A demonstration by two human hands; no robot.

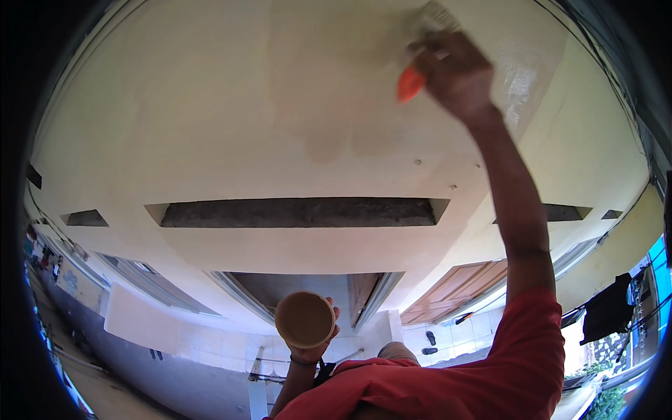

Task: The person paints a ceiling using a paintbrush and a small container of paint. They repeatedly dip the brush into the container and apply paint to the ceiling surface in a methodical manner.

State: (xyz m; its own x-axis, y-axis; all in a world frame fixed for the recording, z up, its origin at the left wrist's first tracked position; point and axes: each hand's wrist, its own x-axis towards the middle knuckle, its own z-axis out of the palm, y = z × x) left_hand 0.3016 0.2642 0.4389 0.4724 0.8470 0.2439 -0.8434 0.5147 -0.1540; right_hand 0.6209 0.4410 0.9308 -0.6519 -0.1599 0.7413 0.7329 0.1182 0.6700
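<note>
My right hand (458, 73), raised high on an outstretched arm, grips a paintbrush (411, 85) with an orange handle. Its pale bristles press against the cream wall (189, 119) near the top of the view. Just right of the brush a wet, glossy patch (519, 87) shows on the wall, and a darker, damp-looking area spreads to the left. Low in the middle, my left hand (313, 352) is wrapped round a round cup-like container (305, 320). Its inside looks tan; whether that is liquid, I cannot tell.
A long dark recessed slot (297, 213) crosses the wall below the brush. Beneath it is a doorway (294, 290), with a brown wooden door (455, 290) to the right. Dark slippers (430, 343) lie on the tiled floor. Black cloth (607, 311) hangs at far right. Cables run along the upper right edge.
</note>
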